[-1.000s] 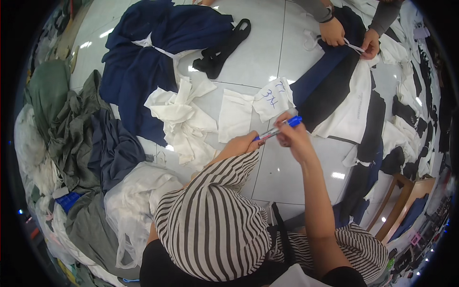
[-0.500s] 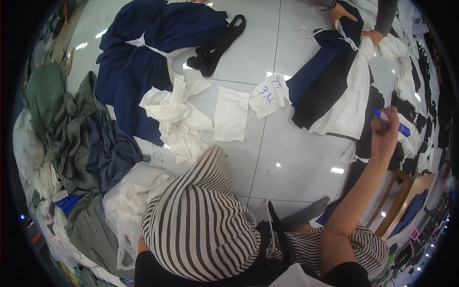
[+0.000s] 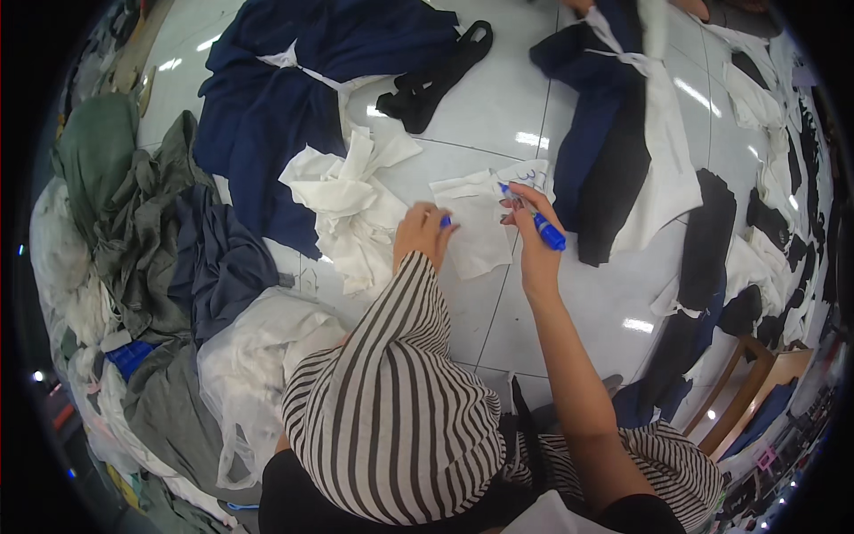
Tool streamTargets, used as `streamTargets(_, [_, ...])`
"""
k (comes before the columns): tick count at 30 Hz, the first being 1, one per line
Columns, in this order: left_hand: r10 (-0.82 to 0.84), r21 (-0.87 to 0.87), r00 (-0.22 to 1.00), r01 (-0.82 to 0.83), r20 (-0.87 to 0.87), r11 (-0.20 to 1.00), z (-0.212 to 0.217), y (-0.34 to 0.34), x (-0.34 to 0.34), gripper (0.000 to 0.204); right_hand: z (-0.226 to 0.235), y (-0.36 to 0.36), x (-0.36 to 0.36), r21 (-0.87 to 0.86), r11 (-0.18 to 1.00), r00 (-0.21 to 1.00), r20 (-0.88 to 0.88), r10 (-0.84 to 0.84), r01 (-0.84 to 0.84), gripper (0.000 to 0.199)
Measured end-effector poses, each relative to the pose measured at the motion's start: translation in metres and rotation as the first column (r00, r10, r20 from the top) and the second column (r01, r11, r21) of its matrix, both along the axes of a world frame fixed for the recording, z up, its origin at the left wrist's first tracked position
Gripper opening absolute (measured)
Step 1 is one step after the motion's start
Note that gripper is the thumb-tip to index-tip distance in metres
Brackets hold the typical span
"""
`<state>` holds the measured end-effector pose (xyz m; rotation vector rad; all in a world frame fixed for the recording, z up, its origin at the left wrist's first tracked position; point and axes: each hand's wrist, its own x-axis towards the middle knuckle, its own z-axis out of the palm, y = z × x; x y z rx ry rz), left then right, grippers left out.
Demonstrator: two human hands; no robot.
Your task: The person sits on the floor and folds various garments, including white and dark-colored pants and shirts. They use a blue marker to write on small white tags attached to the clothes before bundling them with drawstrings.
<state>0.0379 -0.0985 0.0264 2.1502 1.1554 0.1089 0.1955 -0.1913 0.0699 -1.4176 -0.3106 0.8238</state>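
Note:
My right hand [image 3: 531, 218] is closed around a blue marker [image 3: 550, 235], its tip end pointing up and left over white cloth pieces. Closed too, my left hand [image 3: 422, 233] pinches a small blue marker cap [image 3: 446, 221], a short way left of the marker. Beneath and between the hands lies a flat white cloth piece [image 3: 481, 247] on the floor. A second white cloth piece [image 3: 539, 169] with blue handwriting sits just beyond, partly hidden by my right hand. Left of my left hand is a crumpled white cloth bundle [image 3: 351, 209].
A navy cloth pile [image 3: 258, 116] tied with a white strip and a black strap piece [image 3: 436, 80] lie far left. Navy, black and white fabrics [image 3: 614, 151] tied together lie right, near another person's hand [image 3: 692, 7]. Grey-green cloth [image 3: 133, 231] and a plastic bag [image 3: 267, 347] flank my left.
My right hand has swung left with the marker to the white pieces. My left hand has come into view with the cap. The tied fabrics at right have shifted, the other person's hands moving upward.

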Motion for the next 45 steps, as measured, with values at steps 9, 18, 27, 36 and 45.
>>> streamTargets(9, [-0.260, 0.474, 0.950, 0.150, 0.174, 0.867, -0.011, 0.058, 0.047, 0.035, -0.023, -0.030, -0.017, -0.165, 0.972, 0.916, 0.339, 0.216, -0.168, 0.020])
streamTargets(18, [-0.162, 0.296, 0.986, 0.170, -0.050, 0.940, -0.025, 0.004, -0.011, 0.075, -0.033, -0.005, -0.033, -0.120, 0.965, 0.953, 0.166, 0.252, -0.234, 0.019])
streamTargets(27, [-0.177, 0.301, 0.977, 0.205, -0.116, 0.932, -0.033, 0.011, -0.023, 0.087, -0.066, 0.000, -0.047, -0.121, 0.940, 0.925, 0.179, 0.336, -0.318, 0.018])
streamTargets(36, [-0.179, 0.292, 0.976, 0.208, -0.124, 0.933, -0.037, 0.010, -0.024, 0.086, -0.072, -0.002, -0.050, -0.135, 0.934, 0.849, 0.390, 0.357, -0.331, 0.021])
streamTargets(45, [-0.176, 0.241, 0.972, 0.209, -0.154, 0.948, -0.039, 0.012, -0.023, 0.089, -0.070, -0.003, -0.050, -0.145, 0.921, 0.811, 0.438, 0.387, -0.361, 0.024])
